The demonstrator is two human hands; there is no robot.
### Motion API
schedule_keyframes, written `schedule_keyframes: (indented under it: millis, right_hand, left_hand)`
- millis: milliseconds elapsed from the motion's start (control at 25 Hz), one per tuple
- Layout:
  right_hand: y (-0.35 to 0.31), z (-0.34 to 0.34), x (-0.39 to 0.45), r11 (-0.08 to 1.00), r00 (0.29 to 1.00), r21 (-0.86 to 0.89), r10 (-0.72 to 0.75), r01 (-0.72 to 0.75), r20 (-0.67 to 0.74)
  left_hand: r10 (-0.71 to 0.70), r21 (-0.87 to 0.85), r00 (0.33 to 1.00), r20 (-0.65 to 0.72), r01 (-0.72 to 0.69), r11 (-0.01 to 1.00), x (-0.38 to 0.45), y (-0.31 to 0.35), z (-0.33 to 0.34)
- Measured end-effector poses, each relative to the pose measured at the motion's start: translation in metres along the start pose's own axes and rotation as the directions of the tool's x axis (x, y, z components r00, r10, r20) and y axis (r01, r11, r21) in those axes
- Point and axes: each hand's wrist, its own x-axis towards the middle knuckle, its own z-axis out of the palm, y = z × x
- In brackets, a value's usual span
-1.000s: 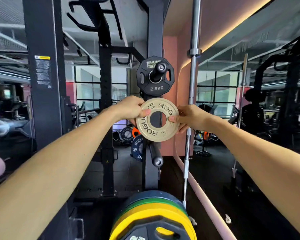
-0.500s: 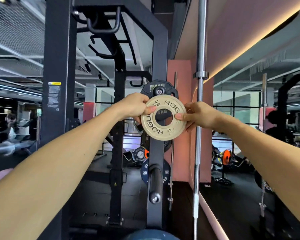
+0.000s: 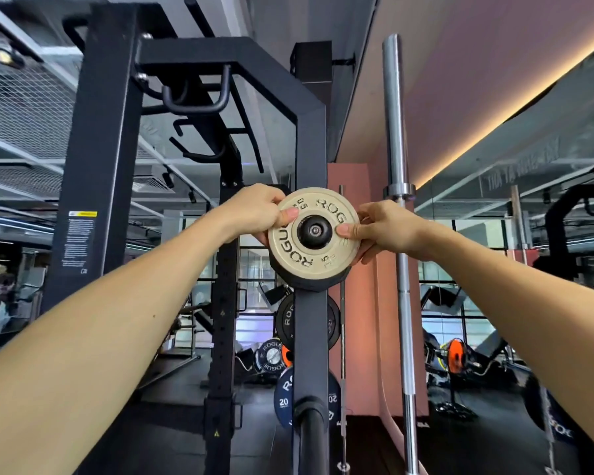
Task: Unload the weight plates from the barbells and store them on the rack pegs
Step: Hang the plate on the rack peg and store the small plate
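Observation:
A small cream-coloured Rogue weight plate (image 3: pixel 314 255) hangs on the upper peg (image 3: pixel 314 230) of the black rack upright (image 3: pixel 311 337); the peg's end cap shows through its centre hole. My left hand (image 3: pixel 254 212) grips the plate's left rim and my right hand (image 3: pixel 379 231) grips its right rim. A black plate (image 3: pixel 309 286) sits behind it on the same peg, only its lower edge showing. Below, a black Rogue plate (image 3: pixel 285 320) and a blue 20 plate (image 3: pixel 283 399) hang on the upright. A lower peg (image 3: pixel 311 437) sticks out toward me.
A steel barbell (image 3: pixel 398 234) stands upright just right of the rack, close to my right hand. A pink wall (image 3: pixel 357 337) lies behind. More plates (image 3: pixel 271 358) and an orange plate (image 3: pixel 455 359) sit on the dark floor. Black rack posts (image 3: pixel 96 166) stand on the left.
Both hands lifted the cream plate up from below the upper peg and slid it onto that peg, over the black plate. My view tilted upward.

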Motion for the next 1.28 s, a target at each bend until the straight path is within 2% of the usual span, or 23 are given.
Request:
schedule_keyframes:
  millis: [480,680,960,1160,1280]
  right_hand:
    - [0.063,0.01,0.061,0.997,0.995,0.008,0.071,-0.07,-0.074]
    - [0.083,0.014,0.084,0.994,0.99,-0.01,0.105,-0.107,-0.093]
    - [0.101,0.019,0.109,0.988,0.983,-0.096,0.106,-0.121,-0.15]
    - [0.102,0.016,0.111,0.981,0.972,-0.045,0.182,-0.19,-0.147]
    - [0.107,0.017,0.108,0.96,0.953,-0.108,0.237,-0.26,-0.191]
  left_hand:
    - [-0.048,-0.027,0.997,-0.065,0.046,0.999,0.066,-0.058,0.048]
    - [-0.001,0.095,0.988,-0.153,0.016,0.995,0.085,-0.074,0.062]
    - [0.006,0.177,0.961,-0.278,0.045,0.983,0.108,-0.098,0.085]
    - [-0.017,0.345,0.98,-0.198,0.086,0.934,0.11,-0.091,0.076]
    - [-0.053,0.571,0.969,-0.239,0.185,0.8,0.107,-0.083,0.068]
